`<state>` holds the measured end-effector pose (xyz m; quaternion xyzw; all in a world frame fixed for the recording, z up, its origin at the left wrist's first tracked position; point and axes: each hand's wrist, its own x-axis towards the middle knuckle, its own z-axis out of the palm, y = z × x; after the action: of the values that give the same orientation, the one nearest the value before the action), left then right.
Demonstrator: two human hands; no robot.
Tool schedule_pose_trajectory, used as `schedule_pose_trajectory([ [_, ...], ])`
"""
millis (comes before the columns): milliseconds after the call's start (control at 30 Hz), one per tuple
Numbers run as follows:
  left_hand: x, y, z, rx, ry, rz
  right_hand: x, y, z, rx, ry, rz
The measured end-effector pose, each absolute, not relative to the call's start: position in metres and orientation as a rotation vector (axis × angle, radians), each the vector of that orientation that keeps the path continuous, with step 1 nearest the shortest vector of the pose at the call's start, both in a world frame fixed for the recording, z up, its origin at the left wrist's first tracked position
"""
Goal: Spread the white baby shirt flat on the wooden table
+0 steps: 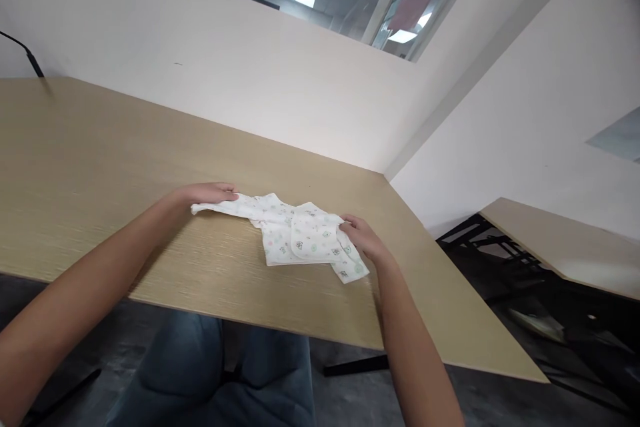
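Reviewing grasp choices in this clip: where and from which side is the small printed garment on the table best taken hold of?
Probably at its two ends. The printed garment lies flat and limp on the wooden table, so a middle grip would bunch it. The left hand rests on the stretched left sleeve end; the right hand touches the folded right edge. Coming in low from each outer side and pinching the edges suits it.

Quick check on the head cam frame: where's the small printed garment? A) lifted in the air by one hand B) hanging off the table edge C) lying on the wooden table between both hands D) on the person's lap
C: the printed garment lies on the wooden table, with the left hand on its left end and the right hand at its right end.
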<state>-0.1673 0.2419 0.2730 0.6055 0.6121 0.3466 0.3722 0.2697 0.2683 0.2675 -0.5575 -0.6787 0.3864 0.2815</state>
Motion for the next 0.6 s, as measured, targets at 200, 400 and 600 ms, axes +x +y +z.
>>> schedule_pose_trajectory([
  [200, -0.176, 0.252, 0.265, 1.901, 1.999, 0.648, 0.29, 0.27, 0.274, -1.553, -1.928, 0.865],
  [400, -0.158, 0.255, 0.251, 2.276, 2.1, 0.907, 0.298, 0.262, 0.282, -1.477, -2.073, 1.317],
  [600, -0.137, 0.251, 0.236, 2.307, 1.845, 0.812, 0.299, 0.27, 0.276, -1.473, -2.202, 0.936],
])
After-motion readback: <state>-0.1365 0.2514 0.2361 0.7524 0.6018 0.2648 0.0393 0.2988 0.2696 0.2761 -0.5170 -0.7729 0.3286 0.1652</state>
